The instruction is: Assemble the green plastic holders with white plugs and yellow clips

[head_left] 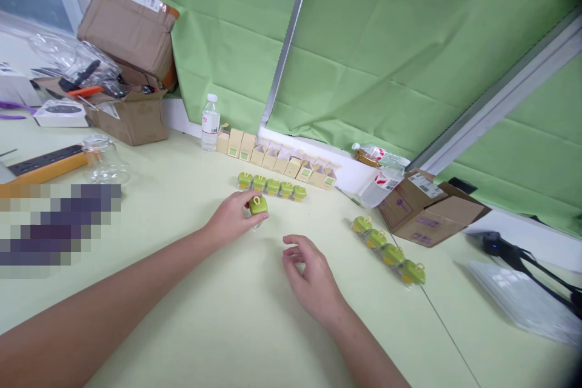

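Between the thumb and fingers of my left hand (233, 216) is a small clear jar with a green lid (258, 205) and a yellow loop on top. My right hand (307, 273) hovers over the table to the right, fingers loosely curved and apart, holding nothing. Just beyond the held jar, a row of several matching green-lidded jars (273, 187) stands close together. Another slanting row of such jars (384, 246) stands to the right, with yellow patches showing on their sides.
Small cream cartons (269, 156), some with raised flaps, line the back beside an upright water bottle (210, 123). More bottles (382, 185) lie near a cardboard box (422, 209) at right. A filled box (131, 118) and an orange power strip (50, 167) are at left.
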Motion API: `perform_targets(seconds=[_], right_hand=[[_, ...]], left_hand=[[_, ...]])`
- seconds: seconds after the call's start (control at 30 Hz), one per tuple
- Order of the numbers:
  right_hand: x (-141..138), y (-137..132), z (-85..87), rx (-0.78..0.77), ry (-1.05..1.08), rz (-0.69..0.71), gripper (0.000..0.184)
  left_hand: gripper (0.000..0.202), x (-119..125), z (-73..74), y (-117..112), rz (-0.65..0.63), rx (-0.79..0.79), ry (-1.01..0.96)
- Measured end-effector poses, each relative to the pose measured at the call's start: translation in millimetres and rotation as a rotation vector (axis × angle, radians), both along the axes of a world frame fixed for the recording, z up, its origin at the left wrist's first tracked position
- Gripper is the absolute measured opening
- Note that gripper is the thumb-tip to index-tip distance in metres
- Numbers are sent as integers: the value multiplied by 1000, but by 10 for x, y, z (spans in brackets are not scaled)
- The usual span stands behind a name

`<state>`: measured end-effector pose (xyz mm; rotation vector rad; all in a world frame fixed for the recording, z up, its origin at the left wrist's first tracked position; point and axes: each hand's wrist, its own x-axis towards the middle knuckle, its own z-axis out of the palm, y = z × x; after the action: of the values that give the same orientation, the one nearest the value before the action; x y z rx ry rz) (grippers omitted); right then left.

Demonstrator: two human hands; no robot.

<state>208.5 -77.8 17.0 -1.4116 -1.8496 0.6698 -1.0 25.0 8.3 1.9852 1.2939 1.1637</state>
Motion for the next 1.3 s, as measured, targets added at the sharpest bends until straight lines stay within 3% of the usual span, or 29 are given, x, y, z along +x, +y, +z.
perform_targets(seconds=[0.2, 0.33, 0.53, 0.63, 0.73, 1.07, 1.3], right_hand=[[-3, 1, 4, -11, -3, -11, 26], [35, 25, -58, 0, 9, -44, 29], [77, 75, -127, -60, 69, -1, 80], [47, 92, -109, -91, 101, 64, 64], [12, 103, -93, -80, 81, 44, 49], [-17, 80, -64, -83, 41, 5, 40], [-16, 84, -38, -87, 47, 27, 41]], left_hand=[[42, 28, -55, 15, -39, 42, 44], [45, -2, -17, -81, -213, 11, 24], [50, 84, 59, -317, -531, -111, 7], [51, 143, 74, -390, -559, -107, 9], [47, 163, 85, -418, -530, -76, 29], [41, 128, 112, -417, -520, 36, 106], [41, 129, 155, -452, -559, -48, 128]])
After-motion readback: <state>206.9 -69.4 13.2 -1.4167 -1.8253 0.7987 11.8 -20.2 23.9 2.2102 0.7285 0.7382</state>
